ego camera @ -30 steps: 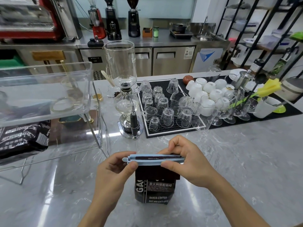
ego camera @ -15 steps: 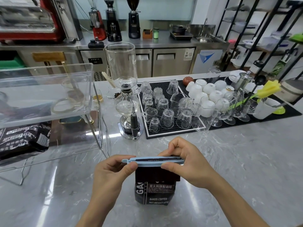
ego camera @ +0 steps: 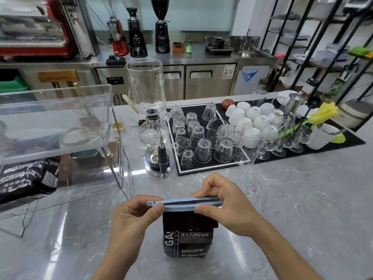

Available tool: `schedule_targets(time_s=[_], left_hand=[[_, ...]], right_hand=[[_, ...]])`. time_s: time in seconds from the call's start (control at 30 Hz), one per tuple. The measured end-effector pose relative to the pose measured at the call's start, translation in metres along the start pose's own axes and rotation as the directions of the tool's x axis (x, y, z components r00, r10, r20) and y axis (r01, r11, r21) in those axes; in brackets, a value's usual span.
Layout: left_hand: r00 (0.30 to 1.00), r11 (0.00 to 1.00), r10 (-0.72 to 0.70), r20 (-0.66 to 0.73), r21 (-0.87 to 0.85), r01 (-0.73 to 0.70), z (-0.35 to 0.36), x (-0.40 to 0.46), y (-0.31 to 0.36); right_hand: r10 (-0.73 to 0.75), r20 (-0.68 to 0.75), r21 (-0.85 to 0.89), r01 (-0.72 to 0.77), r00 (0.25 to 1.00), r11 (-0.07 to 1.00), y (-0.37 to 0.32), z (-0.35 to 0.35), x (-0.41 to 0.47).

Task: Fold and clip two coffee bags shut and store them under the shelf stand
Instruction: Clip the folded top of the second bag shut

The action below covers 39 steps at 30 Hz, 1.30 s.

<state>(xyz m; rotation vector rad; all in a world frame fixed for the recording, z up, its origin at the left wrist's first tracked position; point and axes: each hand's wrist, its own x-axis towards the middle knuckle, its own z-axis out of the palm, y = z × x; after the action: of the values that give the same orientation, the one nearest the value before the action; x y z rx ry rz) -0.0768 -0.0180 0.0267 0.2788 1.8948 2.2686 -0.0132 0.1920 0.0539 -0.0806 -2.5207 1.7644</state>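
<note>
A dark, glossy coffee bag [ego camera: 186,237] with white print is stood upright on the grey marbled countertop [ego camera: 292,199], near the front edge. Its folded top is spanned by a long, slim pale-blue plastic clip [ego camera: 184,204], laid level. The clip's left end is pinched by the left hand [ego camera: 133,216], thumb underneath, fingers curled over. The right end is gripped by the right hand [ego camera: 226,205], thumb pressed along the front, fingers bent over the top. Whether the clip is fully latched cannot be told.

A second coffee bag [ego camera: 26,180], black and crinkled, is seen lying flat under the clear acrylic shelf stand [ego camera: 60,126] at the left, well apart from the first. A glass siphon brewer [ego camera: 151,122] with a chrome base is stood just right of the stand. Beyond it, upturned ribbed glasses [ego camera: 201,138] are lined up on a black rubber mat [ego camera: 179,170], with rounded white ceramic cups [ego camera: 252,116] beside them.
</note>
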Motion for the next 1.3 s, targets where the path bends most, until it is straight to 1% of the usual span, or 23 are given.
schedule_targets(time_s=[0.1, 0.17, 0.27, 0.33, 0.4, 0.47, 0.53, 0.6, 0.73, 0.8, 0.9, 1.0, 1.17, 1.3], left_hand=[[0.999, 0.999, 0.03, -0.016, 0.041, -0.03, -0.003, 0.005, -0.007], [0.999, 0.997, 0.026, -0.02, 0.079, -0.024, -0.007, 0.005, -0.013], [1.0, 0.999, 0.026, -0.01, 0.036, -0.026, -0.007, 0.003, -0.016], [0.999, 0.998, 0.041, 0.018, 0.036, -0.041, -0.009, 0.004, -0.024], [1.0, 0.999, 0.028, 0.015, 0.031, -0.028, -0.01, 0.004, -0.028], [0.996, 1.0, 0.028, 0.086, 0.011, -0.029, -0.011, 0.001, -0.031], [0.978, 1.0, 0.01, 0.206, -0.001, -0.01, -0.015, -0.002, -0.038], [0.95, 0.997, -0.05, 0.307, 0.068, 0.031, -0.024, -0.007, -0.047], [0.93, 0.935, -0.149, 0.337, 0.353, 0.022, -0.038, -0.014, -0.067], [0.913, 0.925, -0.191, 0.359, 0.378, 0.044, -0.037, -0.017, -0.073], [0.926, 0.928, -0.219, 0.308, 0.358, 0.1, -0.036, -0.018, -0.075], [0.942, 0.923, -0.21, 0.261, 0.37, 0.103, -0.037, -0.019, -0.072], [0.954, 0.942, -0.194, 0.229, 0.314, 0.117, -0.047, -0.023, -0.059], [0.963, 0.945, -0.182, 0.198, 0.306, 0.116, -0.056, -0.03, -0.048]], right_hand=[[-0.014, -0.026, -0.006, 0.014, 1.0, 1.0, 0.001, 0.002, 0.002], [-0.009, -0.056, 0.048, 0.012, 0.998, 0.999, 0.005, 0.006, 0.001], [0.029, -0.101, 0.111, -0.018, 0.994, 0.994, 0.014, 0.006, -0.005], [0.069, -0.088, 0.16, -0.054, 0.994, 0.986, 0.024, 0.006, -0.012], [0.098, -0.055, 0.176, -0.087, 0.994, 0.98, 0.037, 0.01, -0.02], [0.108, -0.013, 0.153, -0.104, 0.994, 0.983, 0.051, 0.018, -0.028], [0.114, 0.02, 0.159, -0.116, 0.993, 0.98, 0.063, 0.024, -0.035], [0.136, 0.057, 0.176, -0.144, 0.989, 0.974, 0.072, 0.029, -0.04], [0.155, 0.092, 0.16, -0.169, 0.984, 0.973, 0.079, 0.035, -0.042], [0.163, 0.083, 0.141, -0.174, 0.983, 0.975, 0.081, 0.036, -0.04], [0.2, 0.078, 0.137, -0.209, 0.977, 0.968, 0.087, 0.038, -0.037], [0.213, 0.073, 0.151, -0.222, 0.974, 0.963, 0.089, 0.039, -0.033], [0.125, 0.041, 0.139, -0.129, 0.991, 0.982, 0.075, 0.045, -0.026], [0.103, 0.058, 0.142, -0.111, 0.993, 0.984, 0.066, 0.054, -0.021]])
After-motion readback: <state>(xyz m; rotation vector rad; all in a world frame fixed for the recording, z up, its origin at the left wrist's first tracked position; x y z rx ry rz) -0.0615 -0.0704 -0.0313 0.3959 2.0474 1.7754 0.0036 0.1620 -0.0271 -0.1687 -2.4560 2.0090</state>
